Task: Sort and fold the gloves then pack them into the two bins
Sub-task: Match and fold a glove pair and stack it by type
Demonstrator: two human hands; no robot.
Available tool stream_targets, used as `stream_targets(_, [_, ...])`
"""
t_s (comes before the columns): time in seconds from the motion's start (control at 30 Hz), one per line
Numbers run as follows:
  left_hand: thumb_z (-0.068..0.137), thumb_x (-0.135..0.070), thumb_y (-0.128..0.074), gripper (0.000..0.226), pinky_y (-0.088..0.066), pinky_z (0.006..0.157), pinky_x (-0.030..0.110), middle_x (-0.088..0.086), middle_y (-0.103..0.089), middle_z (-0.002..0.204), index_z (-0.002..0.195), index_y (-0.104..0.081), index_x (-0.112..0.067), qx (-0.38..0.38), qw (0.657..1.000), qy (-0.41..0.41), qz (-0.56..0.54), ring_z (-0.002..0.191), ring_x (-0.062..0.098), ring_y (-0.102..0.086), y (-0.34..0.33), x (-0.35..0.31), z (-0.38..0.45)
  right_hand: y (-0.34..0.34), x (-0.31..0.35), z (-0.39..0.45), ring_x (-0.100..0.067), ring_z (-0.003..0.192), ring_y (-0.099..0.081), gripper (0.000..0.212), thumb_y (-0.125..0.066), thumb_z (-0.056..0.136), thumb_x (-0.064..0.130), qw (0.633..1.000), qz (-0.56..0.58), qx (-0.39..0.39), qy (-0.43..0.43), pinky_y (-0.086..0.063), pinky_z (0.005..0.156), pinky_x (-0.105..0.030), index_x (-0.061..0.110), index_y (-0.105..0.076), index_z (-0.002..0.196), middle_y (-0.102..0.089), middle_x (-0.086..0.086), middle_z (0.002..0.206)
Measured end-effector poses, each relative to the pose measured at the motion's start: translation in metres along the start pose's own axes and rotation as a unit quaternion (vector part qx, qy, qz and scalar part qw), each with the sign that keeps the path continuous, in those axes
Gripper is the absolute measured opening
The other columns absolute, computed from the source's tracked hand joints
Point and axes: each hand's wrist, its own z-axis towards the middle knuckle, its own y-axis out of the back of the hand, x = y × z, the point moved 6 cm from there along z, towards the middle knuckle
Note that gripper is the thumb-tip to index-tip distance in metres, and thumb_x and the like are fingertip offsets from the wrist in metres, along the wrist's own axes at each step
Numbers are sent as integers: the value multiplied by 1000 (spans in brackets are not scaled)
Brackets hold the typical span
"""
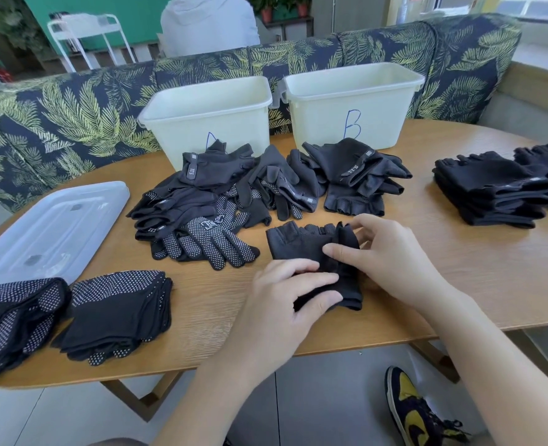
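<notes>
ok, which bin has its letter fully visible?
The right-hand bin, marked B. The left-hand bin has its letter mostly hidden behind the unsorted glove pile.

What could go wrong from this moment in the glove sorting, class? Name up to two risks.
1. The fingerless glove held by the left hand and right hand is only half folded; letting go may let it spring open.
2. The folded dotted stack lies near the table edge and might get knocked off.
</notes>
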Motion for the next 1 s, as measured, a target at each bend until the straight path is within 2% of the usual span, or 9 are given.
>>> stream_targets(0.13, [80,-70,-62,52,-39,111,31,-25,-61,131,125,-69,-46,37,999,0,7,129,0,-49,0,1,-1,3,5,1,6,79,-63,27,-81,80,51,1000,15,-8,17,-42,66,-10,39,-67,99,-73,16,87])
stream_targets(0.27, [88,-52,-67,33,-45,107,34,-19,-68,123,118,-75,-41,20,1000,-21,2,122,-4,-55,3,-4,0,1,15,10,6,82,-63,32,-76,80,59,999,32,-2,15,-45,70,-15,38,-67,103,-69,16,87])
stream_targets(0.37, [89,-47,-71,28,-46,106,34,-19,-70,121,115,-76,-41,24,1000,-18,1,121,-4,-56,3,-4,0,-3,17,19,5,68,-56,26,-79,82,53,998,55,17,13,-38,64,-14,37,-71,101,-57,15,70])
stream_targets(0.47, [88,-46,-74,26,-46,107,36,-21,-70,121,115,-76,-43,31,999,-6,-9,122,-5,-56,2,-1,0,-6,15,23,-2,80,-67,16,-83,84,33,989,142,31,10,-54,84,-28,33,-76,98,-73,8,83])
stream_targets(0.53, [88,-45,-75,26,-46,107,36,-21,-70,121,114,-76,-43,33,999,-2,-12,122,-5,-56,2,1,0,-4,13,24,-8,91,-72,15,-81,86,20,983,181,33,5,-55,95,-33,28,-78,98,-78,5,92])
stream_targets(0.6, [89,-43,-76,26,-46,107,36,-21,-70,121,114,-76,-43,33,999,-1,-17,123,-4,-56,2,1,0,-2,10,26,-12,95,-73,15,-79,88,19,982,188,33,0,-56,99,-38,27,-78,100,-78,3,94])
stream_targets(0.73, [88,-48,-71,27,-45,107,39,-22,-69,121,115,-75,-44,23,1000,-12,-10,125,-3,-54,0,-1,0,-5,-1,32,-6,96,-71,29,-82,83,44,992,124,21,-28,-56,92,-34,35,-71,109,-78,9,97])
stream_targets(0.9, [89,-53,-65,30,-45,107,38,-23,-69,122,115,-75,-44,-5,1000,-22,-13,124,-4,-54,2,-2,-2,-4,-6,37,-2,89,-70,27,-83,84,33,988,147,-35,-21,-52,86,-27,29,-71,108,-77,13,86])
stream_targets(1.0, [90,-53,-62,30,-45,108,37,-23,-69,124,115,-75,-43,-37,999,-19,-23,126,-1,-55,7,-2,-2,-4,-7,38,-2,85,-70,23,-82,84,34,987,149,-50,-18,-52,83,-26,29,-71,104,-77,14,84])
